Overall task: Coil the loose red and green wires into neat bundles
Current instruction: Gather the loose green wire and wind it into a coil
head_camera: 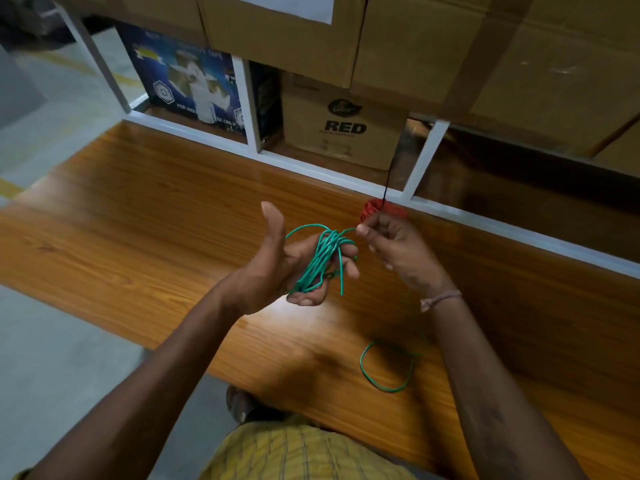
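Green wire (323, 259) is being held in loops around the fingers (348, 252) of the left hand (277, 268), which is being kept palm up and partly open, thumb raised and spread away from the fingers. The loops are being carried across the fingers in a loose bundle, with one short end hanging down below the hand. A strand from the bundle is being pinched between the thumb and forefinger of the right hand (393, 244), which is being held just beside the left, its other fingers curled in toward the palm. A pale band (440, 299) is being worn on the right wrist.

Below the right forearm, more of the green wire is lying in a single open loop on the wooden bench (138, 209), well apart from the bundle in the hand. Just beyond the right hand, a small red wire bundle (375, 207) is resting on the bench near its far edge, partly hidden by the knuckles; a thin dark cord (388, 178) is hanging down to it.

Behind the bench, a white-framed shelf (252, 109) is being used to store a brown carton printed RED (343, 126) and a blue printed box (187, 88), with larger cardboard cartons (433, 46) stacked above. A yellow checked shirt (298, 452) is being seen at the bottom edge.
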